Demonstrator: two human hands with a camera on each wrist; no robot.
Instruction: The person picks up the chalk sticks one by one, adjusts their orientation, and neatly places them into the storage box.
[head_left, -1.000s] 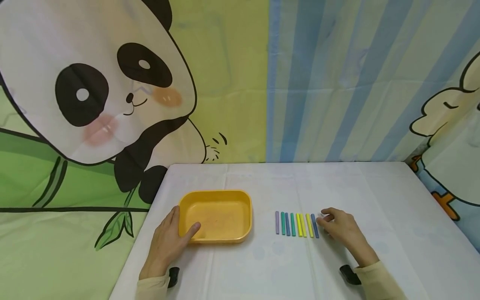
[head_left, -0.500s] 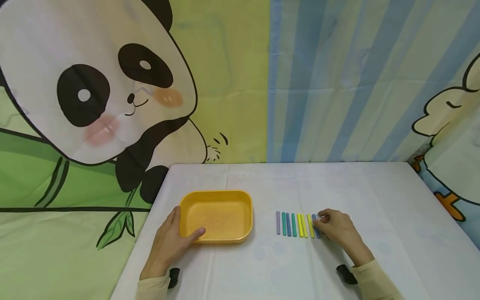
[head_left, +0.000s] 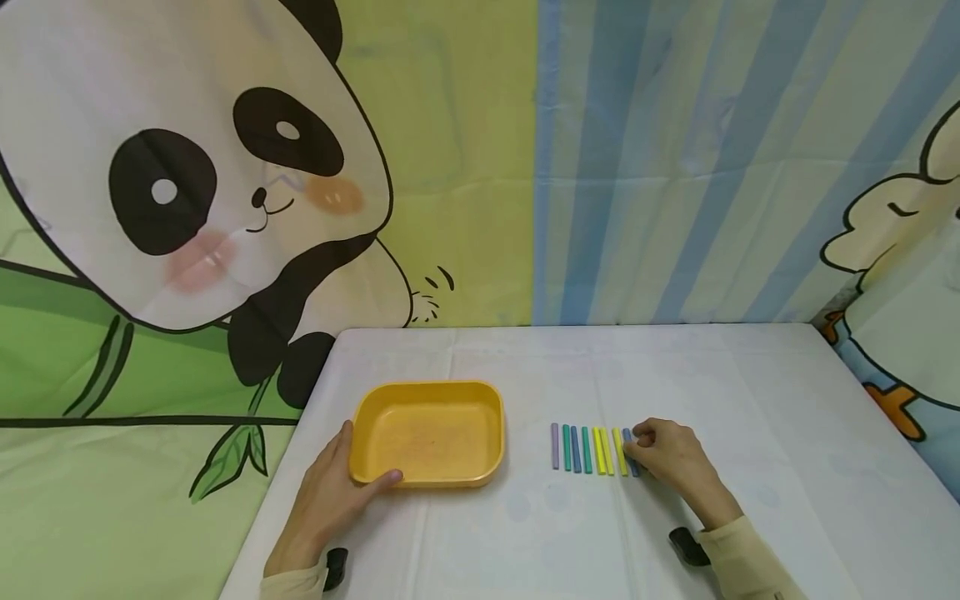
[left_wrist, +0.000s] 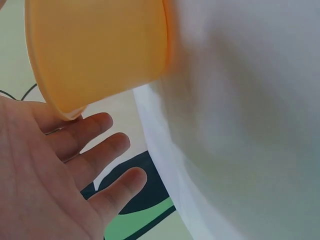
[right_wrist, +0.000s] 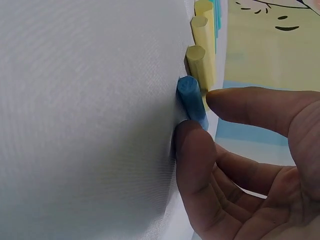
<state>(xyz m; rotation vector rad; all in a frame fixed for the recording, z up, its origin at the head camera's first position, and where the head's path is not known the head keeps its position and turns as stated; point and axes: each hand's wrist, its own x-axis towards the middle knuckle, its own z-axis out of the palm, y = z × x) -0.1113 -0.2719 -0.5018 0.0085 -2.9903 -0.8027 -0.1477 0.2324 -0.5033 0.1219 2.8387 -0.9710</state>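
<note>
The blue stick is lying rightmost in the row of sticks on the counter, leaving room, I'd guess, for the right hand that's pinching it, while the left hand, loosely spread, is apparently steadying the yellow tray.

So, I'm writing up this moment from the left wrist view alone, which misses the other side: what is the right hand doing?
Observer: The right hand has a blue stick, the last at the right end of a row, between thumb and finger.
Operator: How many sticks in that row?
Observer: The head view shows eight, with a purple stick at the left end.
Operator: Anything inside the yellow tray?
Observer: Nothing that shows; the head view has only its bare floor.
</note>
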